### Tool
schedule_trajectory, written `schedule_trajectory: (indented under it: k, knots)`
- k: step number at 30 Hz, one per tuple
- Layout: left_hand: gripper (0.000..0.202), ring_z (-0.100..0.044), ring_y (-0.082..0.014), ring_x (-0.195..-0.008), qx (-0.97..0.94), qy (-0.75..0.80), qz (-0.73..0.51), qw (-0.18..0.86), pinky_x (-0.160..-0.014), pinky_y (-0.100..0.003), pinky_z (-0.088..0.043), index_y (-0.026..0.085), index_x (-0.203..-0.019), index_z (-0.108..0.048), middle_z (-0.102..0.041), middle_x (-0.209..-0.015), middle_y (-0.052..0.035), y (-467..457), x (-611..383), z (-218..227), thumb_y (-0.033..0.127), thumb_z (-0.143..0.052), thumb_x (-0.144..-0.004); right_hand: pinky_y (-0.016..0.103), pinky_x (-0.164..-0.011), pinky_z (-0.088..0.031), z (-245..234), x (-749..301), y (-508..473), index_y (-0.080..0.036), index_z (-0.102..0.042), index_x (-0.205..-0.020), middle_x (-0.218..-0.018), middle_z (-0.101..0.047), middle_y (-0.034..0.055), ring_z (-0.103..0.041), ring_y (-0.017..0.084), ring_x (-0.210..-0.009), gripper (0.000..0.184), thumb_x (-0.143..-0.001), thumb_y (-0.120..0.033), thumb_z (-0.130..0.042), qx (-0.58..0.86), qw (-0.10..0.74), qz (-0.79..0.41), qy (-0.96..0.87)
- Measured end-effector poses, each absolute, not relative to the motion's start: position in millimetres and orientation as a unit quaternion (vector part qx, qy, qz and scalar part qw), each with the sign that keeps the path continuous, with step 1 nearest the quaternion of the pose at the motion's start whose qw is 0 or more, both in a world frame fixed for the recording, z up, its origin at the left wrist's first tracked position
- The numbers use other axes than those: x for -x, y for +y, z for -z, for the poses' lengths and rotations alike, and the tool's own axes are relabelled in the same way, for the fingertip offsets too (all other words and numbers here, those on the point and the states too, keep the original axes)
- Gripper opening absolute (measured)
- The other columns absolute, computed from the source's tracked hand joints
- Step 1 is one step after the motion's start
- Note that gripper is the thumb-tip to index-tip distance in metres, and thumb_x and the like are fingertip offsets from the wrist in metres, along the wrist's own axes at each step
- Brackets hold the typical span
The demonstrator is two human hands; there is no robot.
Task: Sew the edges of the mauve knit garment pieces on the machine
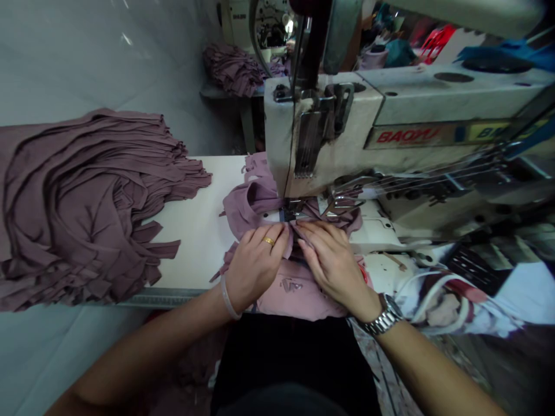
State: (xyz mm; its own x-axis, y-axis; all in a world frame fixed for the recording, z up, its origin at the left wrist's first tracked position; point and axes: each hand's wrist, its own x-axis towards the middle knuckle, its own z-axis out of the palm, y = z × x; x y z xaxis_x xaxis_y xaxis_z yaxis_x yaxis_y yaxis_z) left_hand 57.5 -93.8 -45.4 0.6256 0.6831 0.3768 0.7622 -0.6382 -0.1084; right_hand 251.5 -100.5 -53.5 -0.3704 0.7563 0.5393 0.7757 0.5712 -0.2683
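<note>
My left hand (259, 259), with a gold ring and a pale wristband, has its fingers pressed together on mauve fabric (243, 211) just in front of the sewing machine's (321, 138) presser foot. Close beside it, my right hand (332, 260), wearing a metal watch, pinches a folded edge of the same fabric between thumb and fingers. The cloth runs under the needle area and bunches to the left of it. Below my hands lies a pinker piece of fabric (295, 294) with a small dark mark. My left fingertips are partly hidden in the cloth.
A big stack of mauve fabric pieces (95, 196) covers the left of the white table (195, 225). Threads and metal guides stretch along the machine's right side. Scraps and white cloth (459, 306) lie at the right. Behind stands another machine with a mauve pile (234, 69).
</note>
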Motion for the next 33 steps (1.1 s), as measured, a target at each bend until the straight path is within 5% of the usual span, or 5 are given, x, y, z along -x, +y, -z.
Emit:
schedule_trajectory:
  k: [9,33]
  knots:
    - [0.045,-0.054,-0.0254,-0.113,0.888,-0.417,0.155,0.118,-0.083,-0.040,-0.045,0.016,-0.136,-0.050,-0.056,-0.135,-0.0122,-91,-59,43,0.017,-0.044,-0.091,0.044,-0.091,-0.042,52,-257,-97,-0.013,-0.056,-0.128,-0.136,-0.056,0.0099,-0.048,0.027,-0.118,0.036,-0.094,-0.024,-0.048,0.432,0.203,0.100,-0.873]
    - [0.037,-0.055,-0.0260,-0.114,0.903,-0.383,0.159,0.113,-0.087,-0.041,-0.048,0.013,-0.130,-0.055,-0.059,-0.131,-0.0121,-76,-51,39,0.016,-0.049,-0.093,0.044,-0.094,-0.040,48,-255,-88,-0.013,-0.056,-0.128,-0.129,-0.060,0.0099,-0.050,0.026,-0.115,0.037,-0.096,-0.027,-0.046,0.435,0.224,0.084,-0.868]
